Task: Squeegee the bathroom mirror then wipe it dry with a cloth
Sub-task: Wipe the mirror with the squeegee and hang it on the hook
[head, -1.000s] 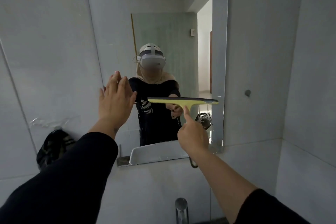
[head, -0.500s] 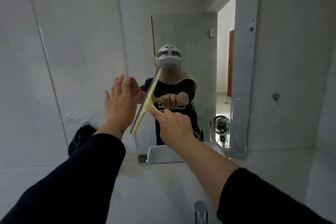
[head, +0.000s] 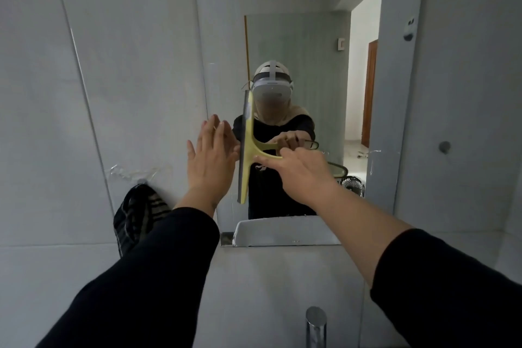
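Note:
A tall frameless mirror [head: 296,37] hangs on the tiled wall ahead. My right hand [head: 303,171] grips the handle of a yellow squeegee [head: 247,150], whose blade stands almost upright against the glass near the mirror's left edge. My left hand [head: 213,158] is raised flat with fingers spread, just left of the blade at the mirror's left edge; whether it touches the glass I cannot tell. A dark striped cloth [head: 138,215] hangs on the wall low to the left, partly hidden behind my left sleeve.
A chrome tap [head: 315,325] rises at the bottom centre. A small round knob [head: 444,146] sticks out of the wall right of the mirror. The mirror reflects a person, a white basin rim [head: 282,232] and a doorway.
The squeegee turned from level to tilted to almost upright and moved to the mirror's left side. The view shifted left and closer. My left hand stayed raised by the left edge.

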`<state>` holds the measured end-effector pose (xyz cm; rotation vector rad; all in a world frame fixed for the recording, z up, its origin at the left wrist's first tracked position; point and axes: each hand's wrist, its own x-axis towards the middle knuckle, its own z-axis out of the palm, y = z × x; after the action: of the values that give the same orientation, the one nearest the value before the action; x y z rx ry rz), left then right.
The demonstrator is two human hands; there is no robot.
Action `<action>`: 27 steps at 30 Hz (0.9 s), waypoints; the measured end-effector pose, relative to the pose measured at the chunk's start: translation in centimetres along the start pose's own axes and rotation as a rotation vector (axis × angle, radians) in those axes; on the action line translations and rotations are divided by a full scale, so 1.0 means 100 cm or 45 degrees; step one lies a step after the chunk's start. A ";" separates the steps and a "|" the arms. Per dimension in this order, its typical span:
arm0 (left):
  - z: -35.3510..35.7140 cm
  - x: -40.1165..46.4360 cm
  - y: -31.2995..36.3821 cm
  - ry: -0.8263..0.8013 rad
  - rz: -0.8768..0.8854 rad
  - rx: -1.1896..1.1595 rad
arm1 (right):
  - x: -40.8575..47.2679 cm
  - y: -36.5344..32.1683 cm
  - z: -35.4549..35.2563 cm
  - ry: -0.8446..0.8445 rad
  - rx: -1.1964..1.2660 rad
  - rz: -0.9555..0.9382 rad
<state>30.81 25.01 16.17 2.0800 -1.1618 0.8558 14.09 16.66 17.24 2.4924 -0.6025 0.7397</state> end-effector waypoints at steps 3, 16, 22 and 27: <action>0.008 -0.004 0.009 -0.021 0.032 0.002 | -0.012 0.015 0.000 -0.013 0.017 0.070; 0.036 0.000 0.026 -0.029 0.108 0.042 | -0.074 0.082 0.015 -0.017 0.271 0.566; 0.043 -0.001 0.023 0.015 0.157 -0.037 | -0.094 0.085 0.025 0.018 0.482 0.822; 0.042 -0.001 0.024 0.004 0.154 -0.048 | -0.108 0.069 0.051 0.102 0.794 1.071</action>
<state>29.72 20.81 13.98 1.9936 -1.3025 0.8856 4.25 11.33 9.20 2.6707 -1.6414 1.5072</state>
